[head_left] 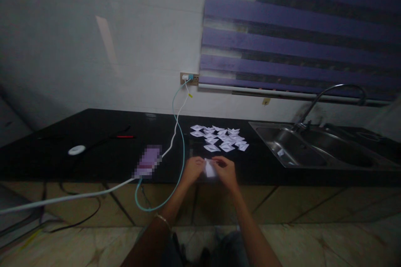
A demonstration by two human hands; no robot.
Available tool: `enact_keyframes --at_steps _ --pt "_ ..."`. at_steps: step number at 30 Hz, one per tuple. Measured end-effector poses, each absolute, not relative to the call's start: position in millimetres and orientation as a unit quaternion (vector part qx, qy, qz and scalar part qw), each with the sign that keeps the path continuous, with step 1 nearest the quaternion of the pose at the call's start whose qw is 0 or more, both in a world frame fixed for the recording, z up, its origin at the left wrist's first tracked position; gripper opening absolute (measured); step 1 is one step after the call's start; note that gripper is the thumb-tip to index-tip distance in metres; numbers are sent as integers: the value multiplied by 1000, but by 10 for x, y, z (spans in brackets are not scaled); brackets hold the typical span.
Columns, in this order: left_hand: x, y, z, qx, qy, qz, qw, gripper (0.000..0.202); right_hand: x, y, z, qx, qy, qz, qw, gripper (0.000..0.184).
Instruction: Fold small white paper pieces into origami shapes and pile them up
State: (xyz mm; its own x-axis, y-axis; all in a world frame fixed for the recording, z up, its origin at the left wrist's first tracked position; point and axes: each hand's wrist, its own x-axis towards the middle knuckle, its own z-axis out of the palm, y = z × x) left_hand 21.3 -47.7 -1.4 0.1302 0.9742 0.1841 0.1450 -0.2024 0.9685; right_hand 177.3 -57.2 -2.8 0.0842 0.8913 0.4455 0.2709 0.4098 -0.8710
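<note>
Between my two hands, close to the counter's front edge, is a small white sheet of paper [211,170]. My left hand [194,168] pinches its left side, fingers curled in. At the upper right of the sheet, my right hand [226,170] has its thumb and fingers closed on the paper. Fine folds in the sheet are too blurred to make out. Just beyond my hands lies a cluster of several folded white paper boats [227,146] on the black counter.
A double steel sink [294,150] with a curved faucet [332,87] is on the right. Left of my hands lie a pixelated purple phone-like object [147,162], a white cable [171,144], a teal cable [184,150], a white disc [77,150] and a red pen-like stick [124,137].
</note>
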Motion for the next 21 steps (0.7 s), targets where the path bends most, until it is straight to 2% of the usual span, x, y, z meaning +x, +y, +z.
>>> enact_keyframes --at_steps 4,10,14,21 --pt "218 -468 16 590 457 485 456 25 1751 -644 17 -420 -663 240 571 14" --pt "190 -452 43 551 458 481 506 26 1742 -638 -8 -364 -719 214 552 16" --pt "177 -434 4 571 470 469 483 32 1741 -634 -25 -364 -729 195 547 19" --pt "212 -405 -80 602 466 496 417 27 1727 -664 -10 -360 -748 178 529 19"
